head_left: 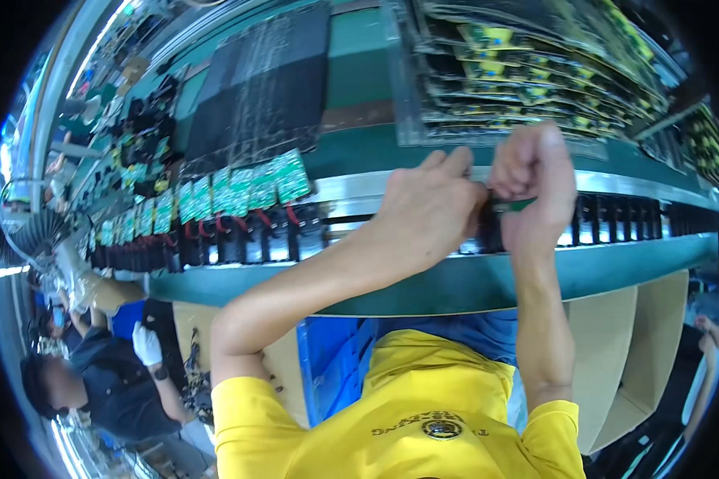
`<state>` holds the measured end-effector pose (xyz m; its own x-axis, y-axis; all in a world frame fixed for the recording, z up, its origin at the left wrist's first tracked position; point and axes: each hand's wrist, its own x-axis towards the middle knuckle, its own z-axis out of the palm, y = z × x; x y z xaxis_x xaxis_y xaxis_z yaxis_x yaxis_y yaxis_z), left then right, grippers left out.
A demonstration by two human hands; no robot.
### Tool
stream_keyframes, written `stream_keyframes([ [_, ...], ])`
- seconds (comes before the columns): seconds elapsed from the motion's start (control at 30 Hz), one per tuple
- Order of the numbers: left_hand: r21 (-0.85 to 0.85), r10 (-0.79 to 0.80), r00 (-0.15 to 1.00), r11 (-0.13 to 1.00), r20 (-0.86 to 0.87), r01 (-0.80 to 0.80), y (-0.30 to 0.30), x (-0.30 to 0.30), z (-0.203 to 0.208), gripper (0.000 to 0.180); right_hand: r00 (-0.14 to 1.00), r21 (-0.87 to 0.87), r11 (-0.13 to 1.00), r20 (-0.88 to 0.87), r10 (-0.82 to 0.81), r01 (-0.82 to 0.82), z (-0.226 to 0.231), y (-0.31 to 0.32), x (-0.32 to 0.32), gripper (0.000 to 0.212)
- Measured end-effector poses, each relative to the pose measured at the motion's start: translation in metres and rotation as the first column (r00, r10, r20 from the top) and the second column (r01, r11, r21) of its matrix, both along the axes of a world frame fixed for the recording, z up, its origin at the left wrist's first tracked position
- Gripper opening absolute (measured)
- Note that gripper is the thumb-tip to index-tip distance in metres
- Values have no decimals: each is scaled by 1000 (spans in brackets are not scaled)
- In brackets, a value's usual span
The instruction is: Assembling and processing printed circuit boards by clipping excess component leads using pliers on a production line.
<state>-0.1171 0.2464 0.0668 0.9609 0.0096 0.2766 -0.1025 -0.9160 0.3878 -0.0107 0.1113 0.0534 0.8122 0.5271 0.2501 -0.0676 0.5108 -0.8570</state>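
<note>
My left hand (433, 209) is closed, its fingers curled in above the row of black housings (611, 219) on the metal rail. Close beside it, my right hand (537, 180) is also closed, fingers bent toward the palm and thumb side up. A dark piece (490, 227) shows partly between the two hands; the fingers hide most of it, so its kind cannot be told. To the left, green circuit boards (252, 188) stand along the row, joined by red wires (290, 214) to black housings below them.
Trays with yellow parts (527, 72) are stacked at the far right. Black sheets (256, 88) lie at the far left of the green bench (359, 80). Cardboard boxes (607, 359) and a blue crate (327, 367) stand below its near edge. A gloved person (128, 383) is at left.
</note>
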Motion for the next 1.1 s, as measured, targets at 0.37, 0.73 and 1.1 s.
stream_keyframes([
  [0.37, -26, -45, 945, 999, -324, 39, 23, 47, 68, 33, 255, -466, 498, 864, 435, 731, 15, -84, -50, 13],
  [0.73, 289, -54, 991, 957, 120, 18, 26, -39, 8, 47, 335, -328, 227, 942, 9, 917, 33, -166, 16, 30],
  [1.1, 345, 115, 989, 928, 89, -139, 52, -91, 54, 48, 519, -508, -284, 854, -42, 813, 17, -253, 130, 29],
])
